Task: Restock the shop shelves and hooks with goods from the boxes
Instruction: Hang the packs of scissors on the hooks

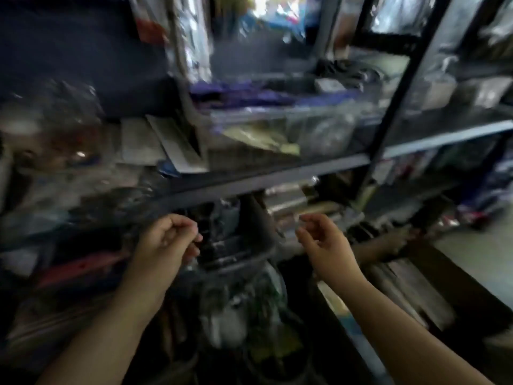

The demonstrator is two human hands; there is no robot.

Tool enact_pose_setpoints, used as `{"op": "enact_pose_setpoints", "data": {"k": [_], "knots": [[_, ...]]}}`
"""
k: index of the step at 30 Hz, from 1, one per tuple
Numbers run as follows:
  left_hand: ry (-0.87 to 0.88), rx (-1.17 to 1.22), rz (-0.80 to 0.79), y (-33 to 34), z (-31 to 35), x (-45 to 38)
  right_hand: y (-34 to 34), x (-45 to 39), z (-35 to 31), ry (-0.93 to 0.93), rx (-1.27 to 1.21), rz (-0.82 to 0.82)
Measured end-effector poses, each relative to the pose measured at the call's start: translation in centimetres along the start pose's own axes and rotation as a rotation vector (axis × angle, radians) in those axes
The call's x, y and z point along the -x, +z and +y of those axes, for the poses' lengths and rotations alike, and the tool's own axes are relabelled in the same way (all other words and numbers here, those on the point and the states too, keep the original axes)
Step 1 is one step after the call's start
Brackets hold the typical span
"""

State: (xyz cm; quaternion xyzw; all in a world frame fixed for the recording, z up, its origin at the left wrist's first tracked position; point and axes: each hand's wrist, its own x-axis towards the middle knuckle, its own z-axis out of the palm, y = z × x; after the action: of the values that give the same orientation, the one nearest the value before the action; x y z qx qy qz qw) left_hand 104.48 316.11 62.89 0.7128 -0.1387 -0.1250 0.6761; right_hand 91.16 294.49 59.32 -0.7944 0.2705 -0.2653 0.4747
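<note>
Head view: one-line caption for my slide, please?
Left hand and right hand, fingers curled, raised below a cluttered grey shelf; image blurred.

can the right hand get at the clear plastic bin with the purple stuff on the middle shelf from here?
Probably yes. The right hand is raised just below the grey shelf edge, and the clear plastic bin sits at the shelf front with nothing visibly before it. Blur limits certainty.

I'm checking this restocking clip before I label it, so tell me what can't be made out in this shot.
Head view, all motion-blurred:
- Left hand and right hand: fingers curled, but whether they pinch anything, perhaps clear plastic, is unclear.
- Clear bin on the grey shelf: contents unreadable through blur and glare.
- Goods below the shelf: dark, smeared, unidentifiable.
- Both forearms: cut off by the bottom edge.
</note>
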Motion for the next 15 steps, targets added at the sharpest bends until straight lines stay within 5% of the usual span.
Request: {"op": "enact_pose_setpoints", "data": {"k": [6,15], "knots": [[-0.244,-0.083,-0.241,9.3,-7.2,4.5,-8.1,6.7,10.8,0.323,0.157,0.114],[-0.462,-0.198,-0.338,24.5,-13.3,10.3,-19.6,8.8,21.4,0.562,0.239,0.049]]}}
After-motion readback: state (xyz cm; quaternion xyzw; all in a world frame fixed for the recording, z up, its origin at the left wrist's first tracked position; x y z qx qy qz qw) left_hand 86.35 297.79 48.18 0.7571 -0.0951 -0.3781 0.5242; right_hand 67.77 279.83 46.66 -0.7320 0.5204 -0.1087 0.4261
